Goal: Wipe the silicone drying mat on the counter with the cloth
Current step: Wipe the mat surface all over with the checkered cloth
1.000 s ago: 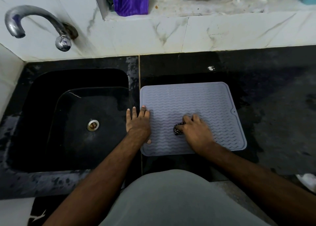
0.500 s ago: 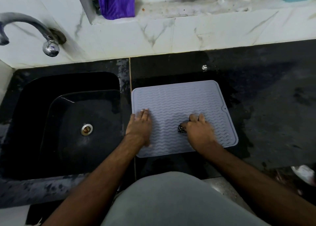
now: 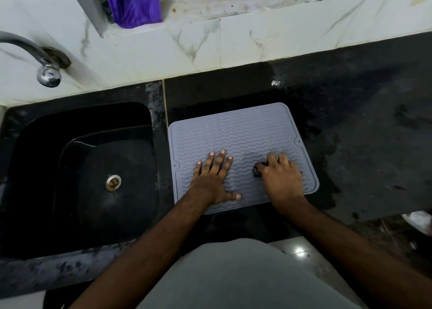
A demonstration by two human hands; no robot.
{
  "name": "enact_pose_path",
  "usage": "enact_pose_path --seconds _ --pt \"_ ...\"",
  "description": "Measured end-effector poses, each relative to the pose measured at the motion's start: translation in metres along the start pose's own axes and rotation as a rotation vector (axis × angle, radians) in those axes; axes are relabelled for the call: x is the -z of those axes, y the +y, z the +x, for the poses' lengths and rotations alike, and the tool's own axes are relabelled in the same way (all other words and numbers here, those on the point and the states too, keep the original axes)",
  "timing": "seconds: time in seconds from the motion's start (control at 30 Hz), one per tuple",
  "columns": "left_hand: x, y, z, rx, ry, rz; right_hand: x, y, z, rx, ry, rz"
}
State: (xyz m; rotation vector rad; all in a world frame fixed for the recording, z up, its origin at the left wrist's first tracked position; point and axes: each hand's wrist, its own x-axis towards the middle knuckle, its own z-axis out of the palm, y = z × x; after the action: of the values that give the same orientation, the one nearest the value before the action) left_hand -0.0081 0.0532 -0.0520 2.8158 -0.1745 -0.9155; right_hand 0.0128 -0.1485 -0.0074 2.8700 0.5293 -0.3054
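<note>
Right hand [image 3: 281, 176] grips a dark bunched cloth [image 3: 257, 171] on the grey wavy-ribbed silicone mat [image 3: 236, 131], unwiped ribs toward twelve o'clock; left hand [image 3: 214, 174] presses flat at nine o'clock.

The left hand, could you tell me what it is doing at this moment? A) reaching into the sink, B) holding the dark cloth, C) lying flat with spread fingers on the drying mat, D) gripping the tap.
C: the left hand lies flat, fingers spread, on the grey drying mat, while the right hand holds the dark cloth.
</note>
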Motion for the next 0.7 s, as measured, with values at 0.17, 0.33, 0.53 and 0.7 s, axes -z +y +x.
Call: enact_pose_path --seconds 0.17,0.33,0.53,0.7 --pt "0.006 0.001 0.004 0.037 -0.098 0.020 -0.002 0.023 0.001 -0.012 0.000 -0.064" --pt "0.011 0.004 0.006 0.048 -0.162 0.038 -0.005 0.035 0.001 -0.041 0.016 -0.068" --pt "0.020 0.012 0.007 0.094 -0.251 0.066 -0.007 0.044 -0.001 -0.109 0.037 -0.034" --pt "0.025 0.017 0.009 0.134 -0.310 0.082 -0.012 0.053 0.000 -0.185 0.047 -0.012"
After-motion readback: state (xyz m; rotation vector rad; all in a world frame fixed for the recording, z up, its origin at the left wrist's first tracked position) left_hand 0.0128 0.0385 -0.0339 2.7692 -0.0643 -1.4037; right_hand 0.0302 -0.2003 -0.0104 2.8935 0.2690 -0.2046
